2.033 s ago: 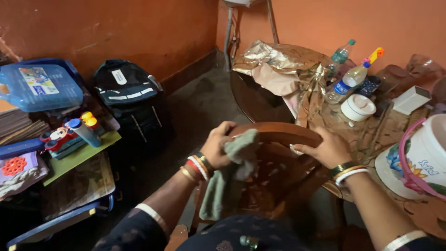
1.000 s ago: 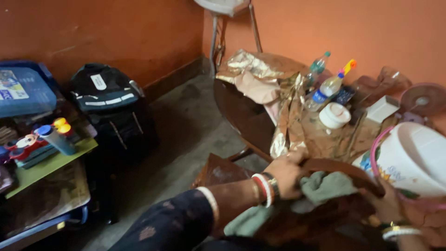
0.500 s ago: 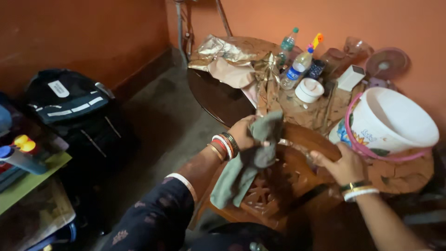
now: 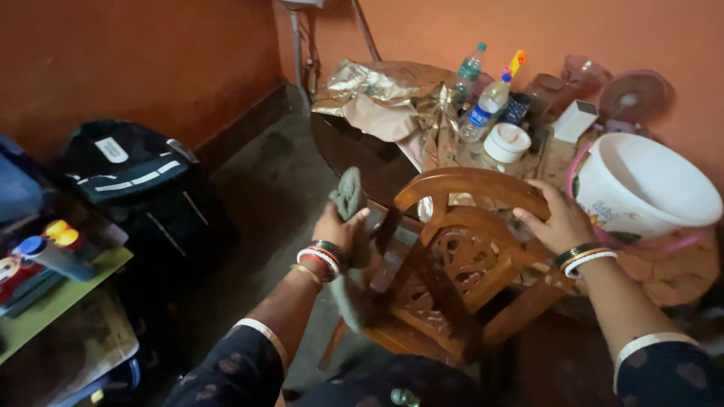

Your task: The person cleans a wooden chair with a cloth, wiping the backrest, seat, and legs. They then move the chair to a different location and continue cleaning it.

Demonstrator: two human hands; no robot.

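Note:
A carved wooden chair [image 4: 452, 256] stands in front of me, its curved backrest toward the table. My left hand [image 4: 339, 226] is shut on a grey-green cloth [image 4: 348, 197] and presses it against the chair's left side; part of the cloth hangs down below my wrist. My right hand [image 4: 554, 220] grips the right end of the chair's backrest. Both wrists carry bangles.
A white bucket with a pink rim [image 4: 641, 188] sits on the cluttered table [image 4: 664, 279] to the right, beside plastic bottles [image 4: 483, 105], a white jar [image 4: 507, 142] and crumpled foil [image 4: 377, 83]. A black backpack [image 4: 128, 173] leans at the left, near a green shelf [image 4: 53, 301] with small items.
My left hand has carried the cloth from the top of the backrest down to the chair's left side. My right hand has slid along the backrest. The view has shifted left.

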